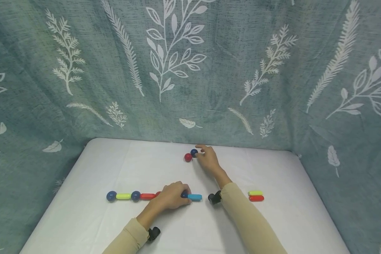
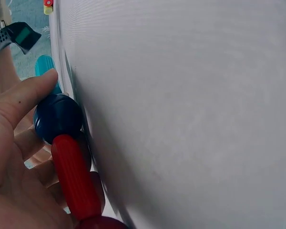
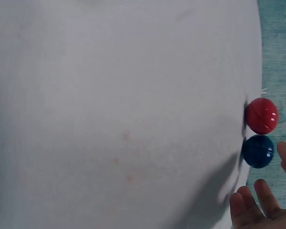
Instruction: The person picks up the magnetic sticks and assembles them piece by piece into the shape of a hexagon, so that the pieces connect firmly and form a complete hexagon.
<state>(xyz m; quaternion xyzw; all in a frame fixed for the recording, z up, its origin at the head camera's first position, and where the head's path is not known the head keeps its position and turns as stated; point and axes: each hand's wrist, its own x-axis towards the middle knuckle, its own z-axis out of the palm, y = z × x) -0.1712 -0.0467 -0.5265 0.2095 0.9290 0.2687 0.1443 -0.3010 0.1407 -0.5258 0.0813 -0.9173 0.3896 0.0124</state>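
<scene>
A row of rods and balls lies on the white table. From the left in the head view come a dark blue ball (image 1: 111, 196), a yellow-green rod (image 1: 124, 196), another dark blue ball (image 1: 135, 196) and a red rod (image 1: 147, 196). My left hand (image 1: 174, 195) covers the middle of the row. It grips a dark blue ball (image 2: 58, 118) between a second red rod (image 2: 75, 176) and a light blue rod (image 1: 195, 197). My right hand (image 1: 208, 161), fingers spread, is beside a loose blue ball (image 3: 258, 151). A red ball (image 3: 262, 116) sits against that ball.
A yellow-green rod (image 1: 255, 193) and a red rod (image 1: 256, 198) lie side by side to the right of my right forearm. Behind the table (image 1: 139, 162) hangs a grey-green leaf-patterned cloth (image 1: 216, 88). Black cameras are strapped at both wrists.
</scene>
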